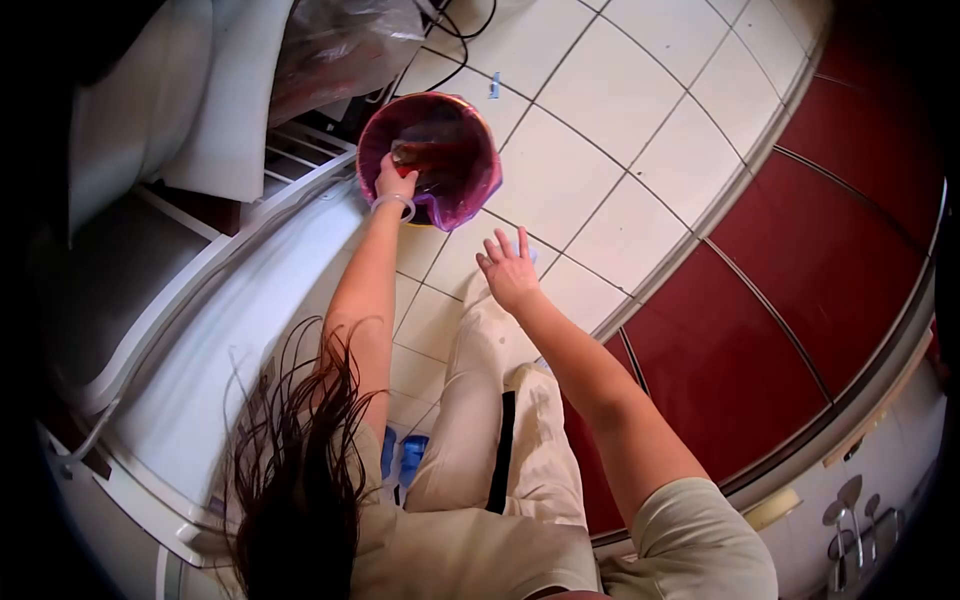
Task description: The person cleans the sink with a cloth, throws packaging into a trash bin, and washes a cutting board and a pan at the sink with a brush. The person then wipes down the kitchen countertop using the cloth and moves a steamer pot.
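Note:
A round trash bin stands on the floor, lined with a purple plastic bag whose edge folds over the rim. My left hand, with a pale bracelet at the wrist, reaches in over the near rim. Its fingers are closed at a reddish-brown, partly see-through item; whether they grip it or something small and red beside it is unclear. The bin's depth is dark. Above the floor, right of the bin, my right hand is open, fingers spread, holding nothing.
On the left is a white appliance or drawer front with a wire rack. A clear plastic bag sits above it. Dark red cabinet doors line the right side. A small blue-white wrapper lies on the tiled floor.

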Demonstrator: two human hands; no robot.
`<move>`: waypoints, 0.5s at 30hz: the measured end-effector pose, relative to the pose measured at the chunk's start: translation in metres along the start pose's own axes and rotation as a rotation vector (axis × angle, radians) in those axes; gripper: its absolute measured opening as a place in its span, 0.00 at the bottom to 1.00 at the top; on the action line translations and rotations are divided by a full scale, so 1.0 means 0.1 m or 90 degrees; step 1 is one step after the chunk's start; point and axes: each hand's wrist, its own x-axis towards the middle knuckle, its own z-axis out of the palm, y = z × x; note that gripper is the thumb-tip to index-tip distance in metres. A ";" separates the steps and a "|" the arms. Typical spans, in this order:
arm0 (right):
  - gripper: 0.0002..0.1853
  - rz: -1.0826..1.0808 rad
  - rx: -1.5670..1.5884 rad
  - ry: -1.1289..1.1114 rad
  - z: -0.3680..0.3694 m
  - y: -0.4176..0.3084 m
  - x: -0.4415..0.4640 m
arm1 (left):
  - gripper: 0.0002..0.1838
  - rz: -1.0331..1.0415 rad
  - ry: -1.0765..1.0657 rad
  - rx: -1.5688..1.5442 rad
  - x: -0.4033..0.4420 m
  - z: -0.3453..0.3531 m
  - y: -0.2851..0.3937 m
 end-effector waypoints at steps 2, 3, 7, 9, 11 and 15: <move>0.18 0.059 0.008 -0.026 -0.10 0.02 -0.10 | 0.47 -0.059 0.018 0.009 -0.13 -0.12 0.17; 0.20 0.110 0.019 -0.054 -0.19 0.00 -0.13 | 0.46 -0.041 0.059 0.009 -0.17 -0.16 0.23; 0.21 0.058 0.023 0.090 -0.28 -0.23 0.01 | 0.47 0.058 0.129 0.041 -0.22 -0.28 0.21; 0.21 0.041 0.116 0.128 -0.40 -0.39 0.11 | 0.47 0.135 0.154 0.074 -0.34 -0.31 0.26; 0.21 0.111 0.185 0.165 -0.41 -0.54 -0.01 | 0.48 0.265 0.205 0.266 -0.63 -0.45 0.49; 0.22 0.234 0.345 0.194 -0.72 -0.61 -1.08 | 0.48 0.428 0.104 0.138 -1.40 -0.71 0.84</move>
